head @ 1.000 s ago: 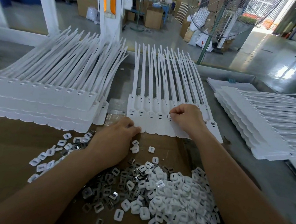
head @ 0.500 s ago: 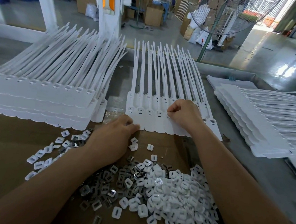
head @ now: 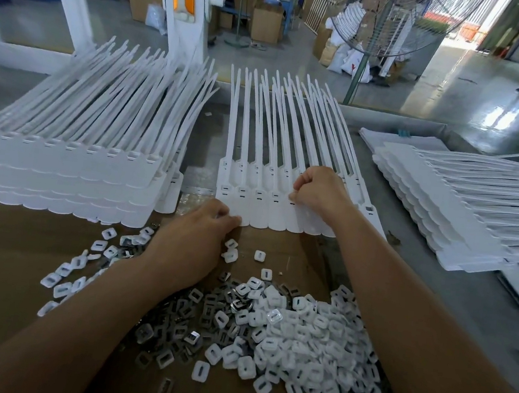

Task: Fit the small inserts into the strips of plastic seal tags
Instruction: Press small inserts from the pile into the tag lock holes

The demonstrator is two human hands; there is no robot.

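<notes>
Your hands on a strip of seal tags (head: 259,215).
Left grip (head: 197,238) loose, fingertips on its near edge; right grip (head: 317,192) curled tight at a slot.

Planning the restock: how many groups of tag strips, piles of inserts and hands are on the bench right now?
Groups of tag strips: 3, left stack, middle strip, right stack
Pile of inserts: 1
Hands: 2, left hand, right hand
Total: 6
</notes>
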